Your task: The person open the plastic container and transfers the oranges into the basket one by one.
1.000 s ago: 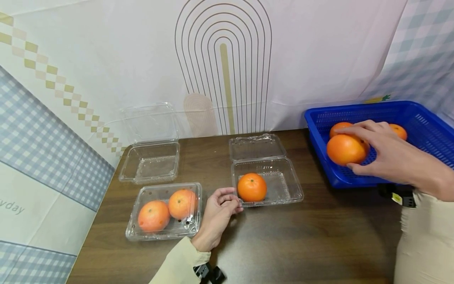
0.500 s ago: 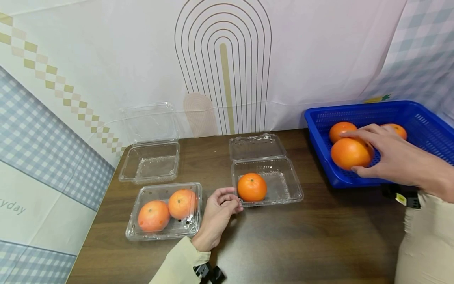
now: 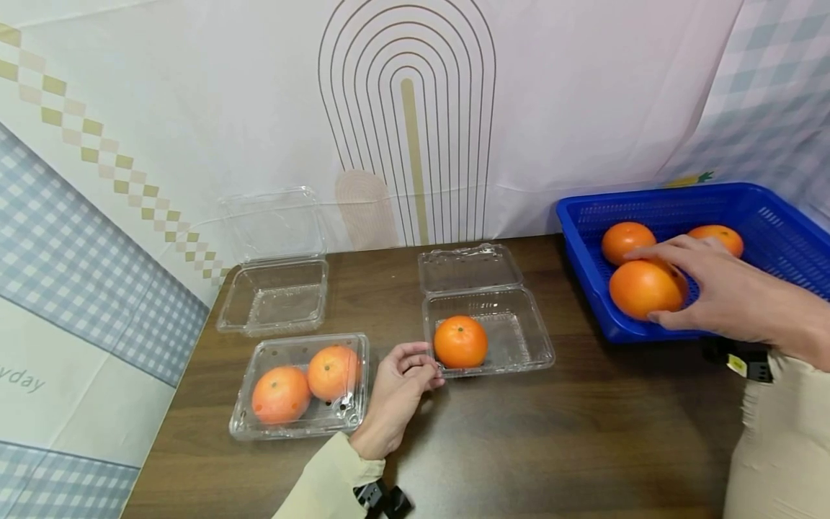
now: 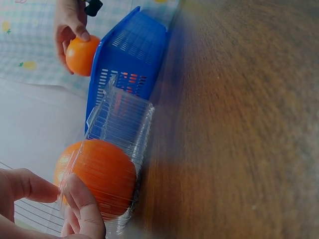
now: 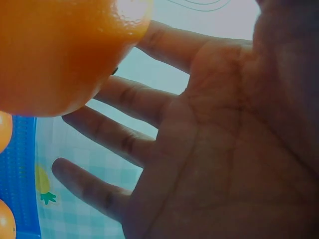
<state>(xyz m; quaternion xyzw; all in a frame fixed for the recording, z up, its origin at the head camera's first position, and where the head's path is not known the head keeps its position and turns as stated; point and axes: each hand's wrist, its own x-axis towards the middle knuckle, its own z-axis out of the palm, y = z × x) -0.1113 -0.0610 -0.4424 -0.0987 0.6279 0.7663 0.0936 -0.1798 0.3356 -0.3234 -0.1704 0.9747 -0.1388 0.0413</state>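
My right hand [image 3: 720, 288] grips an orange [image 3: 648, 290] between thumb and fingers over the near left part of a blue basket [image 3: 590, 303]. In the left wrist view that held orange [image 4: 82, 56] shows above the basket's rim. At the middle of the table, my left hand [image 3: 400, 393] pinches the near left corner of an open clear plastic clamshell box [image 3: 519, 339]; thumb and finger meet at its rim in the left wrist view. One orange [image 3: 461, 342] sits in the left half of that box, its lid [image 3: 470, 270] laid back behind it.
Two more oranges lie in the basket, one orange [image 3: 627, 243] at left and another orange [image 3: 718, 238] behind my right hand. A closed clamshell [image 3: 298, 429] with two oranges stands left of my left hand. Behind it, an open clamshell [image 3: 275, 303] leans its lid against the wall.
My right hand and its orange have shifted slightly right and toward me over the basket, uncovering more of the left orange there. The left hand has stayed still.
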